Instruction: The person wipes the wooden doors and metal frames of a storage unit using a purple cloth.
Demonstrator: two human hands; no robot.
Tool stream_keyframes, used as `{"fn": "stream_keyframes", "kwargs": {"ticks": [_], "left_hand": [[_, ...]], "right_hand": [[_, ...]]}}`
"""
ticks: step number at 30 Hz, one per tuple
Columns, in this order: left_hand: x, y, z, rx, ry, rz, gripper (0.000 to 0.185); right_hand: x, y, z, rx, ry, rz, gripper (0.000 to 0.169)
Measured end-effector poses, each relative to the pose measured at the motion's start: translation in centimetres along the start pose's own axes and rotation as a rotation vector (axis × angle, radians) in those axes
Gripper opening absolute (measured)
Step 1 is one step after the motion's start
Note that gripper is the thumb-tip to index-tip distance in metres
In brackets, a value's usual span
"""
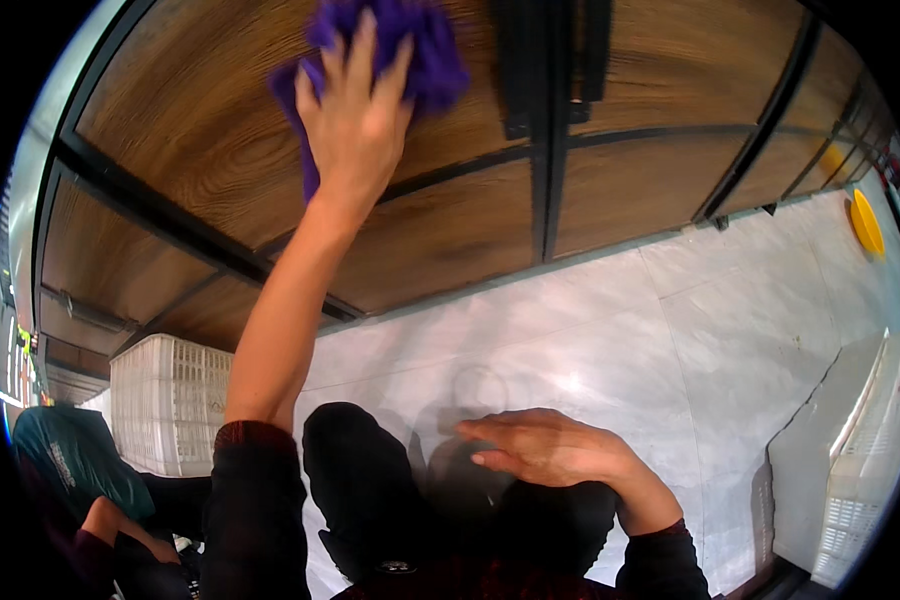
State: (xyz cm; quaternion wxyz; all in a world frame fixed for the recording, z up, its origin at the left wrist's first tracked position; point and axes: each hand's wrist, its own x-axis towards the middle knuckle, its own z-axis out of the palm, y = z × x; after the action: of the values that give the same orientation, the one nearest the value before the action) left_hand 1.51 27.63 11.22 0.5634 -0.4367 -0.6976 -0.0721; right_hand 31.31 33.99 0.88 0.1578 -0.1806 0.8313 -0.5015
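Note:
With its fingers spread, my left hand presses a bunched purple cloth flat against a wood-grain panel set in a black frame. The cloth looks blurred at its edges, and a strip of it hangs down beside the wrist. Black vertical handles stand to the right of the cloth. My right hand is palm down above my knee, its fingers pointing left, with nothing seen in it. Its palm side is hidden.
A white slatted plastic crate stands at the left, beside a person in a green garment. White crates are at the right. A yellow basin lies on the pale tiled floor at the far right.

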Motion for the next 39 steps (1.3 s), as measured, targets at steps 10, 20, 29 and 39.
{"fn": "stream_keyframes", "kwargs": {"ticks": [10, 20, 29, 39], "left_hand": [[-3.5, 3.8, -0.5, -0.465, -0.029, -0.051, 0.057], [9.4, 7.1, 0.0, -0.232, 0.120, -0.071, 0.061], [3.6, 7.8, 3.3, -0.410, 0.162, 0.086, 0.047], [12.6, 6.2, 2.2, -0.328, 0.468, -0.135, 0.052]], "right_hand": [[-1.9, 2.1, -1.3, 0.108, -0.057, -0.029, 0.046], [-0.7, 5.3, -1.5, 0.138, -0.040, 0.035, 0.040], [-2.2, 3.7, -5.5, 0.044, 0.038, 0.115, 0.045], [-2.4, -0.2, -14.0, -0.076, 0.235, 0.300, 0.043]]}}
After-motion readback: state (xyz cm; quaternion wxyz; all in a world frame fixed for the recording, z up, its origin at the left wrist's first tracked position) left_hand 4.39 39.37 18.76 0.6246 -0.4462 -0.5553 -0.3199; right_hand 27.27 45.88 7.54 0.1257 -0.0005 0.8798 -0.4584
